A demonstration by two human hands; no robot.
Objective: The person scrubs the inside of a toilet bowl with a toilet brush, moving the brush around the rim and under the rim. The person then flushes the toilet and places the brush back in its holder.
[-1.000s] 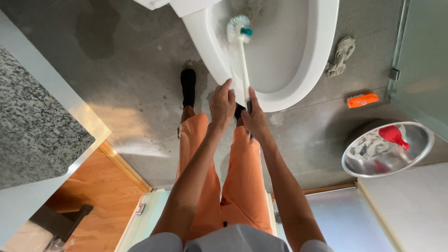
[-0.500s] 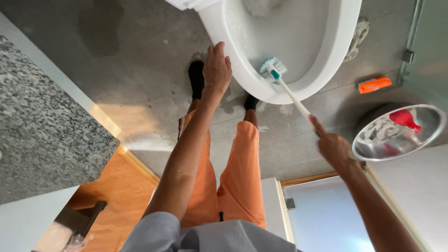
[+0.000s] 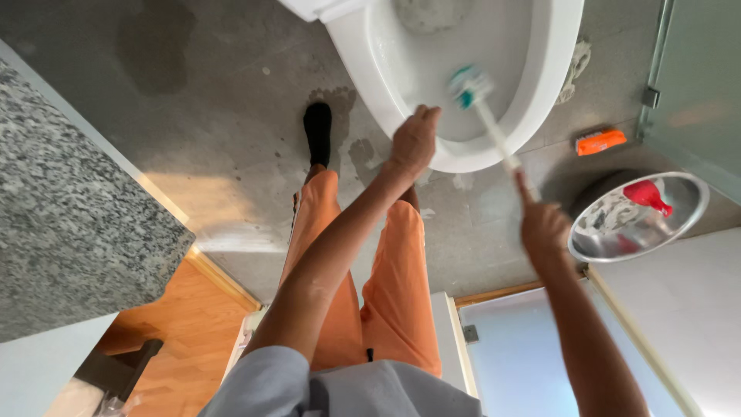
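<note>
Head view: right hand (image 3: 544, 225) gripping toilet brush (image 3: 485, 116) by handle, bristle head reaching up-left of hand into toilet bowl (image 3: 556, 69). Left hand (image 3: 414, 143) resting on bowl rim, fingers curling over edge. Steel bin (image 3: 641, 216) sitting just right of right hand.

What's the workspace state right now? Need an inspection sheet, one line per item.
Surface: grey floor with dark damp patches and pale smears near the bowl.
Job's things: white toilet bowl, rim wet-looking; white-handled toilet brush, teal-and-white head inside the bowl, blurred.
Clutter: orange object on the floor; crumpled pale rag beside the bowl; round metal bin with a red item and pale waste inside.
Grippers: left hand rests on the bowl's rim; right hand grips the brush handle.
Cables: nothing seen.
Surroundings: speckled granite counter, wooden floor beyond the threshold, glass panel.
</note>
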